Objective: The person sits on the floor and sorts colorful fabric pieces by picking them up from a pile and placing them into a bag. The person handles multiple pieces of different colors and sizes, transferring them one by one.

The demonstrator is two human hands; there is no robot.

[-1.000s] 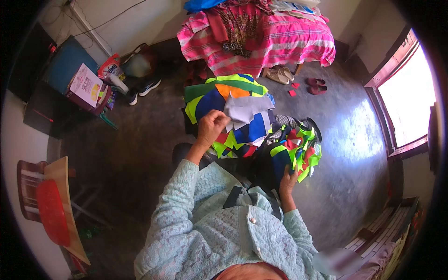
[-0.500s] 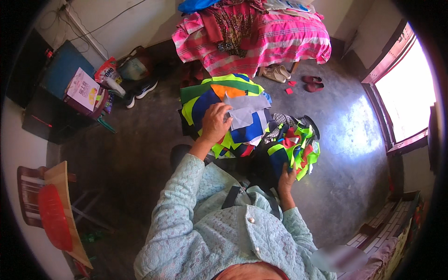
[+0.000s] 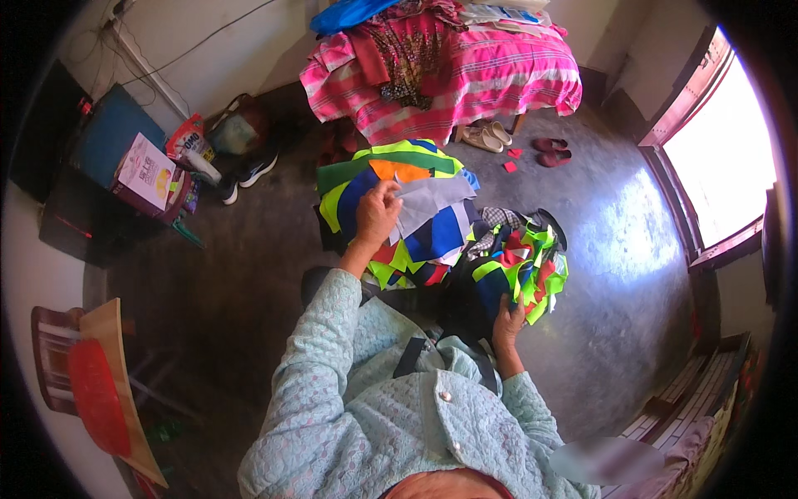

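Note:
A heap of fabric pieces (image 3: pixel 349 179) in green, orange, blue, neon yellow and grey is spread in front of me. On it lies a light grey cloth piece (image 3: pixel 428 200), and my left hand (image 3: pixel 378 214) pinches its left edge between thumb and fingers. To the right is a second pile of cloth scraps (image 3: pixel 540 270), neon yellow, red and blue. At its near side my right hand (image 3: pixel 508 324) is closed on a dark blue cloth piece (image 3: pixel 492 287) with a neon yellow end. The fingers of that hand are partly hidden.
Beyond the heap stands a bed (image 3: pixel 499 75) with a pink checked cover and clothes on it. Cream shoes (image 3: pixel 484 137) and dark red shoes (image 3: pixel 551 152) sit on the floor. A red plastic chair (image 3: pixel 98 387) is at left, a box (image 3: pixel 145 170) farther back. A bright doorway (image 3: pixel 723 150) is at right.
My left hand has shifted slightly up and left with the grey cloth, which now lies flatter and smoother across the heap. My right hand stays at the scrap pile.

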